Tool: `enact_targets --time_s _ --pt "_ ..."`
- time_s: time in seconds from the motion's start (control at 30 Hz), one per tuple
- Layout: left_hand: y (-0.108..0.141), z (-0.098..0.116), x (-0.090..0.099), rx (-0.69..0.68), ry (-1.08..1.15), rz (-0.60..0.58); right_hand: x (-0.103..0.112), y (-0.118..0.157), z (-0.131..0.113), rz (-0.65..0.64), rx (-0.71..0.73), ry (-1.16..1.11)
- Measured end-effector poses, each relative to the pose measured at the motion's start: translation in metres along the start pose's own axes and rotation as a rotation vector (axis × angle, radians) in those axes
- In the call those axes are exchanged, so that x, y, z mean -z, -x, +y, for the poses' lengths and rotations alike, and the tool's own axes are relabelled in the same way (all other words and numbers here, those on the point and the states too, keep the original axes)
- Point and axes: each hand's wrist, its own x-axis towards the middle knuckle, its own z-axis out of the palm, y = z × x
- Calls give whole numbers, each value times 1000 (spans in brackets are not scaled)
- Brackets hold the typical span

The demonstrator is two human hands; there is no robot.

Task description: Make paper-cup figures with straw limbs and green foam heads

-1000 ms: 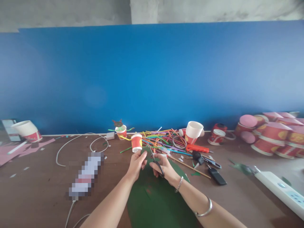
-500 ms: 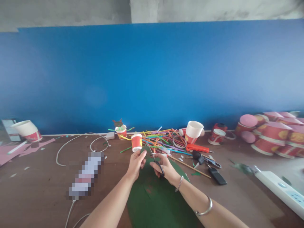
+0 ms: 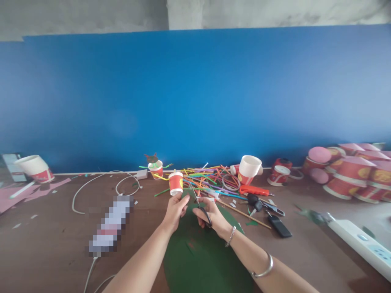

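Head view: by the right hand (image 3: 211,215), scissors (image 3: 199,206) are gripped, blades angled forward-left at the right side of the green paper piece (image 3: 190,194) pinched in the left hand (image 3: 176,211). Beneath, a larger green sheet (image 3: 207,260) is spread on the worktop (image 3: 143,228).

Black-handled scissors (image 3: 200,208) and a small green paper piece (image 3: 189,196), at the lower centre of the frame.
The left hand (image 3: 176,212) pinches this piece; the right hand (image 3: 215,218) holds the scissors at its edge. Below them lies a dark-green sheet (image 3: 207,260).
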Motion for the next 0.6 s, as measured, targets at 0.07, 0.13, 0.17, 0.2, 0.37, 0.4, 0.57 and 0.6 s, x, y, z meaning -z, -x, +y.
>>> enact_targets --time_s 0.07,0.13,0.17,0.2,0.37,0.4,0.57,0.6 --pt "0 0 0 4 -4 4 0 0 0 8 0 -7" --pt "0 0 0 1 -5 12 1 -1 1 13 1 -10" --pt "1 0 -1 -2 -4 17 1 -1 1 12 4 -11" --pt "1 1 -1 -5 -3 23 0 -1 2 12 7 -13" --pt "1 1 -2 -33 -14 52 0 -3 4 12 24 -11" --pt "1 1 -2 -42 -19 52 0 -3 5 10 30 -8" --pt "0 0 -2 -57 -39 43 1 -5 9 2 39 -10" --pt "0 0 -2 -59 -40 41 2 -5 9 2 37 -11"
